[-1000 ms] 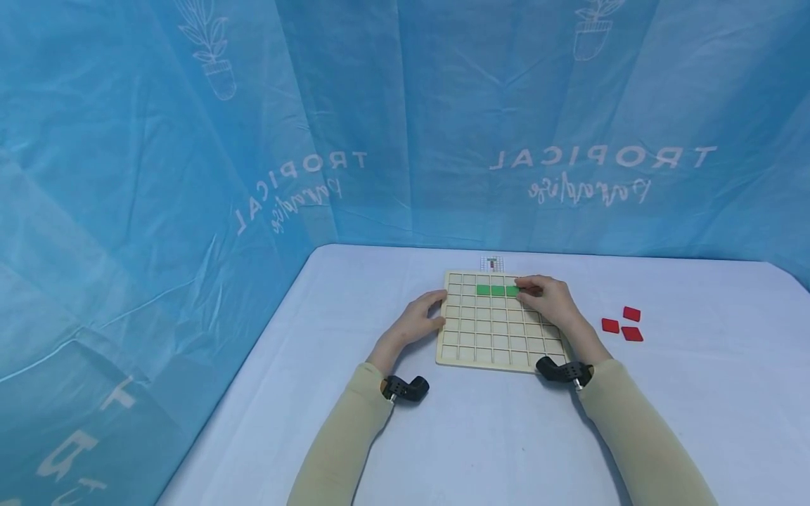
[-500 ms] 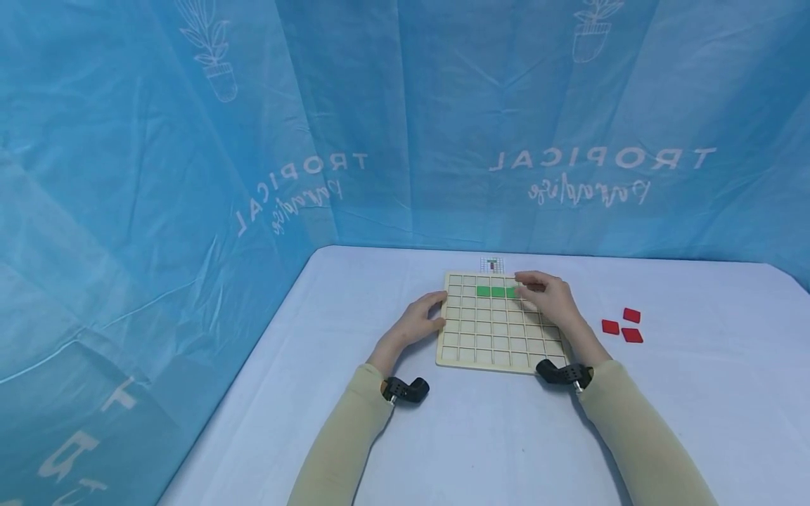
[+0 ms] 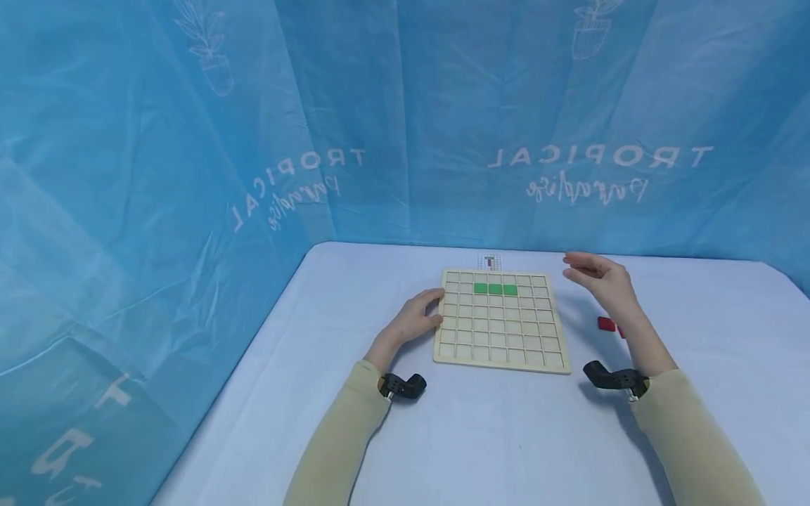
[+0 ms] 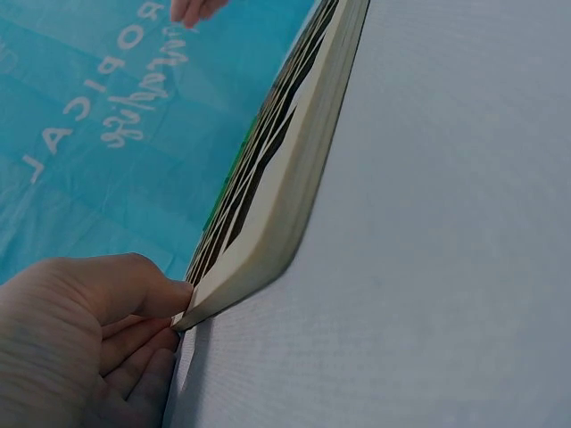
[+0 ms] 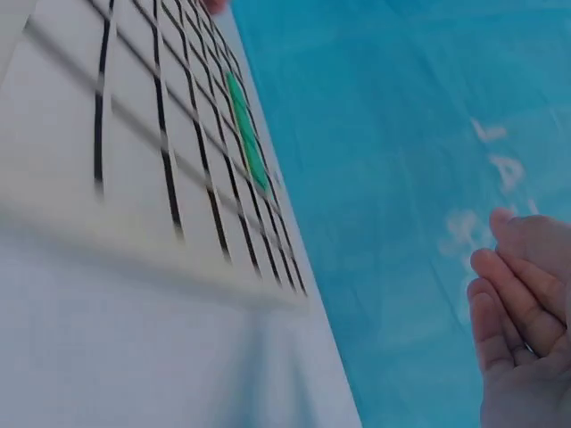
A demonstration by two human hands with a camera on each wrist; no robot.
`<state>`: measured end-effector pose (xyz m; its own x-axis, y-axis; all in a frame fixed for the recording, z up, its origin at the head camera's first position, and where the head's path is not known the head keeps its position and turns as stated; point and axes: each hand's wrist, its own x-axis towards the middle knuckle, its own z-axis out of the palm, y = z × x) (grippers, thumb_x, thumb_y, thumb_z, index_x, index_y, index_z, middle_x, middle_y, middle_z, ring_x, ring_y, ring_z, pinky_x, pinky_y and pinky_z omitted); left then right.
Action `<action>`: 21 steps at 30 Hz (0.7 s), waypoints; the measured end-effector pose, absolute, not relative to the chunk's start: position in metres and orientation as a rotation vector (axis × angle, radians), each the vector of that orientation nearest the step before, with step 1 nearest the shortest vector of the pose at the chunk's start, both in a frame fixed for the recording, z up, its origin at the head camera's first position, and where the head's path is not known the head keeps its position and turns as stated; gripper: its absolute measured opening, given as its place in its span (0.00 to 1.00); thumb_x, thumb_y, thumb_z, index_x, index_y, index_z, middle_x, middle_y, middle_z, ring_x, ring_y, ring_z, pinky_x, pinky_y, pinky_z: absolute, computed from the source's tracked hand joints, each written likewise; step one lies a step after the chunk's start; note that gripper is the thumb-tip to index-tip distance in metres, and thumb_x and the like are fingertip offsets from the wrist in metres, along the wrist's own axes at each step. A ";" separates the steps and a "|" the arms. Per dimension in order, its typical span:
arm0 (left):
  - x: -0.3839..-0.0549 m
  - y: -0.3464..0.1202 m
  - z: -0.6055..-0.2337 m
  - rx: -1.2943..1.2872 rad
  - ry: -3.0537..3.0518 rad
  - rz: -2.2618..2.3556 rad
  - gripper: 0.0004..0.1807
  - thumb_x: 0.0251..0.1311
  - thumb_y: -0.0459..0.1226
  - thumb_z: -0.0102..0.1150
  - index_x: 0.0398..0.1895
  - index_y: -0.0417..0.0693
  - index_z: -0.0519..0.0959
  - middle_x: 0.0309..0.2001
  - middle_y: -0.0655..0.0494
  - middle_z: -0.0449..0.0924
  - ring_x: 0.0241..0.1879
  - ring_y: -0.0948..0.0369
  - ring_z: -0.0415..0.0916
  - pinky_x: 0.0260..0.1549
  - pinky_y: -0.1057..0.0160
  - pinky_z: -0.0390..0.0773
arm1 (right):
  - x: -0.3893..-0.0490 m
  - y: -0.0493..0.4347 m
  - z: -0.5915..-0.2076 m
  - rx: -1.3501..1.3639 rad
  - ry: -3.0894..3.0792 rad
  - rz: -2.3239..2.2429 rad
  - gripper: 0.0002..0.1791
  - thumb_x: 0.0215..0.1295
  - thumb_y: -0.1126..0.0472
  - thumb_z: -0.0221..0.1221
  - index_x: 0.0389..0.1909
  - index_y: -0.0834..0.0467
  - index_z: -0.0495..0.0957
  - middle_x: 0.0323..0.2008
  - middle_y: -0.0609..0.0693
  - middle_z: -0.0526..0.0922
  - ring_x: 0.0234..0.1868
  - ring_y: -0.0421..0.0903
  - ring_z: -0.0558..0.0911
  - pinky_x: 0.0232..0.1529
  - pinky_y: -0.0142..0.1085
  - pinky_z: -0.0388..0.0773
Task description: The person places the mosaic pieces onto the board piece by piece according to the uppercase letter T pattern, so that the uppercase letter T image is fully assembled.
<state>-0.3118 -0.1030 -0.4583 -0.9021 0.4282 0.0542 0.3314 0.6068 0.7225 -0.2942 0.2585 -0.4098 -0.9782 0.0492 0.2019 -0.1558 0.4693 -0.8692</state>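
A pale wooden grid board (image 3: 503,362) lies on the table. Three green square tiles (image 3: 496,289) sit side by side in its second row from the back. My left hand (image 3: 414,316) rests against the board's left edge, thumb and fingertips touching the rim; in the left wrist view the thumb (image 4: 134,285) meets the edge near a corner. My right hand (image 3: 604,281) is in the air right of the board, fingers loosely bent, nothing between them. Below it on the table, a red tile (image 3: 606,323) shows, with part of another beside my wrist.
A small printed grid pattern (image 3: 489,262) with coloured squares lies just behind the board. Blue printed curtains (image 3: 443,126) hang behind and at the left of the white table (image 3: 468,436). Black wrist cameras (image 3: 402,386) are strapped to both wrists.
My right hand has left the third green tile, lifted and moved right towards the red tiles, hiding some of them. The green tiles and my left hand stay where they were.
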 end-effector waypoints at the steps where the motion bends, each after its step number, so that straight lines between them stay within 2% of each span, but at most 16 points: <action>1: -0.312 -0.103 -0.458 0.644 2.704 1.175 0.32 0.62 0.33 0.53 0.70 0.41 0.60 0.69 0.49 0.59 0.69 0.56 0.53 0.67 0.60 0.55 | -0.291 0.266 -0.408 0.058 -2.522 1.496 0.33 0.61 0.42 0.59 0.63 0.55 0.71 0.57 0.54 0.75 0.54 0.44 0.75 0.55 0.37 0.75; 4: -0.313 -0.102 -0.457 0.640 2.700 1.169 0.32 0.62 0.33 0.53 0.70 0.41 0.59 0.69 0.49 0.58 0.69 0.56 0.53 0.67 0.61 0.54 | -0.279 0.289 -0.407 -0.026 -2.540 1.424 0.35 0.61 0.39 0.57 0.65 0.55 0.69 0.58 0.55 0.73 0.54 0.43 0.75 0.54 0.34 0.75; 7: -0.312 -0.102 -0.457 0.629 2.699 1.169 0.32 0.61 0.33 0.53 0.70 0.41 0.59 0.69 0.50 0.59 0.69 0.57 0.53 0.67 0.61 0.55 | -0.268 0.306 -0.409 -0.094 -2.533 1.397 0.34 0.62 0.41 0.57 0.65 0.54 0.68 0.58 0.56 0.73 0.51 0.36 0.74 0.49 0.23 0.74; 9: -0.312 -0.102 -0.457 0.623 2.705 1.169 0.32 0.61 0.33 0.53 0.70 0.42 0.60 0.69 0.50 0.59 0.69 0.57 0.53 0.67 0.61 0.55 | -0.263 0.315 -0.412 -0.107 -2.527 1.384 0.34 0.63 0.42 0.57 0.65 0.55 0.68 0.58 0.56 0.73 0.49 0.32 0.74 0.46 0.20 0.73; 14: -0.311 -0.102 -0.457 0.616 2.707 1.171 0.32 0.61 0.33 0.53 0.70 0.42 0.60 0.69 0.51 0.59 0.69 0.57 0.52 0.67 0.60 0.54 | -0.255 0.336 -0.420 -0.157 -2.510 1.395 0.33 0.64 0.43 0.56 0.66 0.54 0.67 0.58 0.53 0.73 0.47 0.28 0.72 0.47 0.20 0.73; 17: -0.311 -0.102 -0.456 0.616 2.705 1.169 0.32 0.61 0.33 0.53 0.70 0.42 0.60 0.69 0.51 0.59 0.69 0.57 0.52 0.67 0.60 0.54 | -0.253 0.346 -0.426 -0.229 -2.497 1.407 0.33 0.63 0.42 0.56 0.66 0.52 0.67 0.56 0.48 0.74 0.48 0.28 0.72 0.47 0.18 0.71; 20: -0.311 -0.102 -0.455 0.616 2.705 1.166 0.32 0.61 0.33 0.53 0.70 0.42 0.60 0.69 0.51 0.59 0.69 0.57 0.52 0.67 0.60 0.54 | -0.252 0.352 -0.433 -0.272 -2.523 1.369 0.34 0.63 0.40 0.55 0.66 0.53 0.67 0.56 0.48 0.73 0.51 0.33 0.72 0.53 0.23 0.71; 21: -0.311 -0.102 -0.455 0.617 2.704 1.168 0.32 0.61 0.33 0.53 0.70 0.42 0.60 0.69 0.50 0.59 0.69 0.56 0.52 0.67 0.60 0.54 | -0.252 0.353 -0.435 -0.275 -2.538 1.354 0.34 0.63 0.40 0.55 0.66 0.53 0.67 0.57 0.50 0.73 0.54 0.37 0.73 0.55 0.27 0.71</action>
